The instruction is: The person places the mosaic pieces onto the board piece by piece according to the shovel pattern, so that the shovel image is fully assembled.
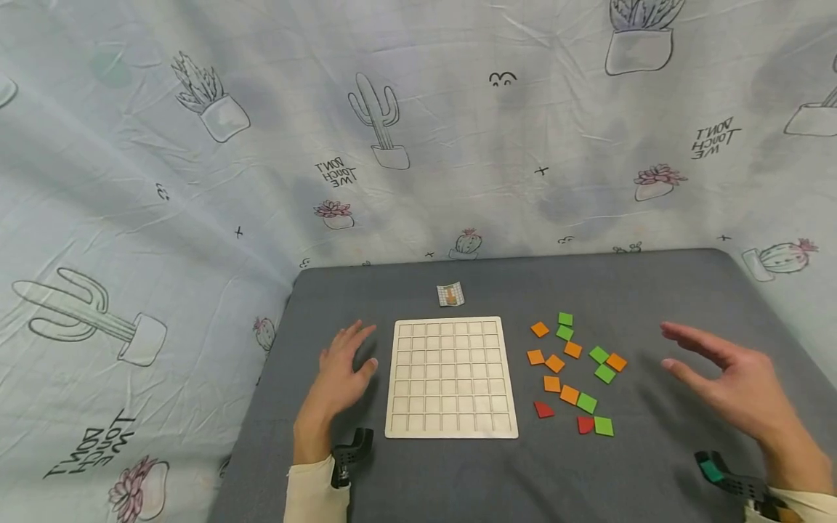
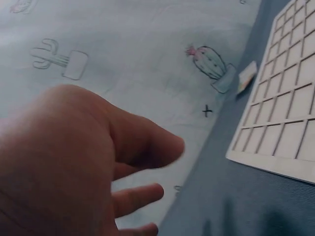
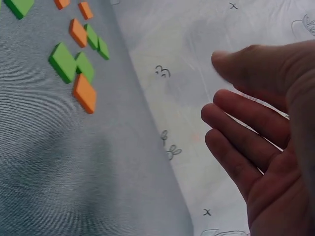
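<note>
A pale wooden grid board (image 1: 451,378) with square recesses lies on the grey table, its cells bare. My left hand (image 1: 343,370) hovers just left of the board, fingers relaxed and holding nothing. To the right of the board, orange square tiles (image 1: 552,383) and green square tiles (image 1: 604,426) are scattered, with two red pieces (image 1: 543,410) near the front. Further right, my right hand (image 1: 732,378) is raised over the table with fingers extended and thumb apart. In the right wrist view its palm (image 3: 275,201) is bare, and the tiles lie off to the left.
Behind the board lies a small printed card (image 1: 450,294) with an orange figure on a grid. A cactus-print cloth (image 1: 445,131) hangs behind the table and along its left side. Each wrist wears a black strap mount (image 1: 353,450).
</note>
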`<state>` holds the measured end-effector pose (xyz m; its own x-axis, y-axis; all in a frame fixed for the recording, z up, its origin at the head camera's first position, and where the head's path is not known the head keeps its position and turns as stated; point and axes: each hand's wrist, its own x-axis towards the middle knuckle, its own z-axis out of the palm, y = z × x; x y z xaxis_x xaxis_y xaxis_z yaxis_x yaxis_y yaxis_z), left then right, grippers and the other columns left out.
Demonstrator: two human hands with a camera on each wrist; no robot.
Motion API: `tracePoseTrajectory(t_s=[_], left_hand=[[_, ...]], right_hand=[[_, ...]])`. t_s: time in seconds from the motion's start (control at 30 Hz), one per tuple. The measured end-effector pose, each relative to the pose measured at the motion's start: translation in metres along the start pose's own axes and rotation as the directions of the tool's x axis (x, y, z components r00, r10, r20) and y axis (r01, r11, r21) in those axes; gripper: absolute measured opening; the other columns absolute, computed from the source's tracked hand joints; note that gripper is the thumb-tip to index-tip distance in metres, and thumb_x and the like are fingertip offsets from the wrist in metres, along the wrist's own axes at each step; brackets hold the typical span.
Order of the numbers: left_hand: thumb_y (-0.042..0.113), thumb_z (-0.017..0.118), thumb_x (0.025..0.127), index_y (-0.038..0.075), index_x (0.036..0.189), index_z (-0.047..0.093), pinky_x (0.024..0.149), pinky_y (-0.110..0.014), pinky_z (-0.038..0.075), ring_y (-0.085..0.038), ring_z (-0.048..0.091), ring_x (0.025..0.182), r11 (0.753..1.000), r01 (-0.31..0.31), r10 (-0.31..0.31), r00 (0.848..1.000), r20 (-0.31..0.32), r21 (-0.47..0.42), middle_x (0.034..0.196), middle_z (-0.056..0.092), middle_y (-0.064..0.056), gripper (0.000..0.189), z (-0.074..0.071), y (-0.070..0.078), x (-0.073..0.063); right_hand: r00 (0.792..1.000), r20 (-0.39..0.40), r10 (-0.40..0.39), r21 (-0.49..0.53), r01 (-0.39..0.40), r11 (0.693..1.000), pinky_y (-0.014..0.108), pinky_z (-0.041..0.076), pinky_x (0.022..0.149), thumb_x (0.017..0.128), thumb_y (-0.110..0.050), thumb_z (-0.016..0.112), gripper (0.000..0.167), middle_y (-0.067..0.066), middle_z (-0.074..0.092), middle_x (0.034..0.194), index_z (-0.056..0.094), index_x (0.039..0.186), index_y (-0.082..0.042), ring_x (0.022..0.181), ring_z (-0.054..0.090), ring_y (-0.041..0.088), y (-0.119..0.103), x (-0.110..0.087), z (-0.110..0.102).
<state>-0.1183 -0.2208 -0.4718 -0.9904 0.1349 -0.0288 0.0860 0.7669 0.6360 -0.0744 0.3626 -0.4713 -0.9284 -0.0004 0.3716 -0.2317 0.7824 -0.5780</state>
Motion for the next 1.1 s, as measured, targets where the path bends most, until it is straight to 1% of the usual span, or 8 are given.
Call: tracePoseTrajectory(t_s=[0.07, 0.17, 0.27, 0.33, 0.47, 0.73, 0.9, 1.1], left_hand=[[0.013, 0.063, 0.107, 0.014, 0.167, 0.048, 0.122, -0.091, 0.005, -0.054, 0.013, 0.167, 1.000, 0.023, -0.023, 1.000, 0.020, 0.019, 0.180, 0.027, -0.020, 0.062, 0.005, -0.002, 0.001], [0.013, 0.064, 0.106, 0.016, 0.167, 0.048, 0.122, -0.091, 0.006, -0.055, 0.013, 0.167, 0.998, 0.050, -0.052, 0.998, 0.039, 0.045, 0.181, 0.027, -0.019, 0.063, 0.012, -0.005, 0.002], [0.014, 0.066, 0.106, 0.018, 0.167, 0.048, 0.122, -0.090, 0.009, -0.056, 0.014, 0.166, 0.996, 0.068, -0.071, 0.996, 0.057, 0.060, 0.181, 0.027, -0.019, 0.064, 0.019, -0.006, 0.001], [0.014, 0.067, 0.105, 0.019, 0.167, 0.049, 0.122, -0.091, 0.009, -0.056, 0.015, 0.166, 0.996, 0.074, -0.078, 0.995, 0.069, 0.056, 0.180, 0.028, -0.019, 0.064, 0.024, -0.007, 0.000], [0.013, 0.067, 0.104, 0.020, 0.167, 0.049, 0.121, -0.092, 0.004, -0.058, 0.014, 0.166, 0.996, 0.077, -0.081, 0.993, 0.086, 0.050, 0.180, 0.029, -0.020, 0.065, 0.032, -0.005, -0.002], [0.016, 0.065, 0.105, 0.023, 0.167, 0.049, 0.121, -0.092, -0.001, -0.058, 0.009, 0.167, 0.994, 0.068, -0.075, 0.994, 0.077, 0.090, 0.180, 0.028, -0.019, 0.065, 0.042, -0.005, 0.004], [0.014, 0.065, 0.105, 0.024, 0.165, 0.052, 0.120, -0.093, -0.003, -0.059, 0.006, 0.166, 0.994, 0.045, -0.053, 0.995, 0.079, 0.098, 0.180, 0.028, -0.019, 0.063, 0.044, -0.006, 0.011], [0.013, 0.066, 0.105, 0.026, 0.165, 0.053, 0.120, -0.092, -0.005, -0.058, 0.004, 0.167, 0.993, 0.049, -0.059, 0.994, 0.089, 0.111, 0.181, 0.026, -0.018, 0.063, 0.046, -0.008, 0.016]], right_hand=[[1.000, 0.021, 0.000, 0.003, 0.000, 1.000, -0.012, 0.025, 0.090, 0.087, -0.007, 0.092, 0.057, -0.052, 0.053, 0.128, 0.074, 0.141, -0.011, 0.117, 0.036, -0.039, 0.002, -0.001, 0.003], [0.999, 0.041, 0.010, -0.016, -0.010, 1.000, -0.011, 0.025, 0.088, 0.086, -0.008, 0.092, 0.054, -0.050, 0.053, 0.127, 0.076, 0.138, -0.012, 0.115, 0.034, -0.041, 0.005, -0.002, 0.008], [0.999, 0.044, 0.010, -0.030, -0.009, 1.000, -0.008, 0.027, 0.085, 0.086, -0.009, 0.093, 0.053, -0.054, 0.052, 0.126, 0.077, 0.136, -0.013, 0.114, 0.032, -0.041, 0.008, -0.002, 0.011], [0.999, 0.049, 0.011, -0.038, -0.009, 0.999, -0.007, 0.029, 0.083, 0.086, -0.010, 0.093, 0.052, -0.060, 0.042, 0.122, 0.078, 0.135, -0.015, 0.114, 0.031, -0.041, 0.010, -0.001, 0.013], [0.998, 0.063, 0.004, -0.030, -0.002, 1.000, -0.004, 0.033, 0.082, 0.085, -0.010, 0.094, 0.050, -0.057, 0.045, 0.122, 0.079, 0.133, -0.016, 0.114, 0.033, -0.040, 0.015, 0.000, 0.015], [0.996, 0.083, -0.030, -0.024, 0.032, 0.999, -0.004, 0.037, 0.084, 0.081, -0.004, 0.094, 0.048, -0.028, 0.073, 0.118, 0.082, 0.127, -0.015, 0.112, 0.038, -0.039, 0.025, 0.000, 0.025], [0.990, 0.141, -0.018, -0.012, 0.019, 1.000, -0.001, 0.039, 0.083, 0.082, -0.004, 0.094, 0.046, 0.016, 0.082, 0.119, 0.081, 0.126, -0.013, 0.112, 0.036, -0.039, 0.028, 0.002, 0.032], [0.984, 0.174, -0.020, -0.001, 0.020, 1.000, -0.003, 0.039, 0.084, 0.081, -0.004, 0.095, 0.048, 0.020, 0.081, 0.120, 0.081, 0.127, -0.011, 0.111, 0.037, -0.038, 0.030, 0.005, 0.040]])
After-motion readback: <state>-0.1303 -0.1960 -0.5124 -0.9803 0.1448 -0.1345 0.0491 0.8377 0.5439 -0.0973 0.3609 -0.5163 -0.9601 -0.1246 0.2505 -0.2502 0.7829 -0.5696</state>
